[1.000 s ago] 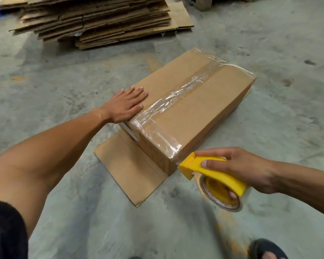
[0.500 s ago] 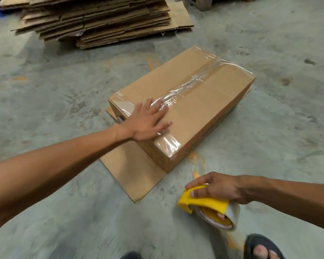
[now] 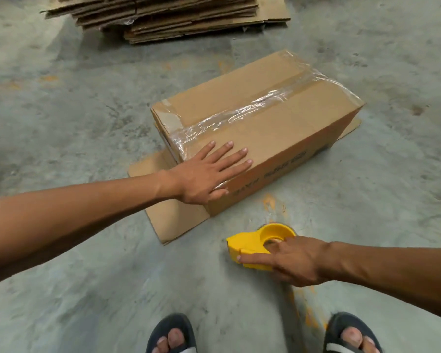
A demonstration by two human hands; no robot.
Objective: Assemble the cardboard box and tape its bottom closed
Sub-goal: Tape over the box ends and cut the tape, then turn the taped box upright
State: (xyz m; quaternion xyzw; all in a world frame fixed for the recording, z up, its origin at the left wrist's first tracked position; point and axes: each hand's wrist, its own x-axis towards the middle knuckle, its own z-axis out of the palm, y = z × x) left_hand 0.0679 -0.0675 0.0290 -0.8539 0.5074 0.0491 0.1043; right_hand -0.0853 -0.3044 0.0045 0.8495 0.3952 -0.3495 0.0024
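Observation:
A brown cardboard box (image 3: 285, 138) lies on the concrete floor with its taped side up. Clear tape (image 3: 239, 118) runs along the centre seam and wraps over both ends. My left hand (image 3: 206, 174) presses flat on the box's near corner, fingers straight and spread. A yellow tape dispenser (image 3: 247, 242) rests on the floor in front of the box. My right hand (image 3: 295, 261) holds it, thumb hooked into its round core and index finger lying along its side.
A cardboard flap (image 3: 173, 220) of the box lies flat on the floor under its near end. A stack of flattened cartons (image 3: 163, 16) sits at the back. My two sandalled feet (image 3: 171, 335) (image 3: 351, 335) stand at the bottom edge.
My right hand has lowered the dispenser from the box's near corner down to the floor. My left hand slid from the box's left edge across the tape to the near corner.

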